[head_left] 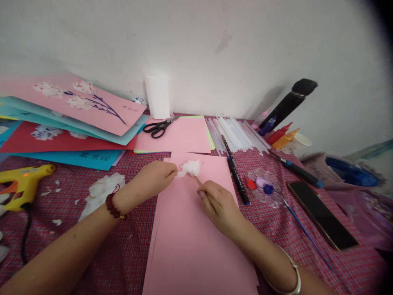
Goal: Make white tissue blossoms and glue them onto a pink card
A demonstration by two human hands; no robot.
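A pink paper sheet lies in front of me, with a crumpled tuft of white tissue paper near its far end. My left hand is closed at the tuft's left side, its fingertips pinching a small white tissue edge. In the fingers of my right hand is a thin wooden stick, its tip touching the tuft's lower edge. More torn white tissue lies on the cloth beside my left forearm.
Decorated cards and a yellow glue gun are at left. Black scissors rest on spare paper. Rightward are glue sticks, a black marker, a paint palette, a blue-handled brush and a phone.
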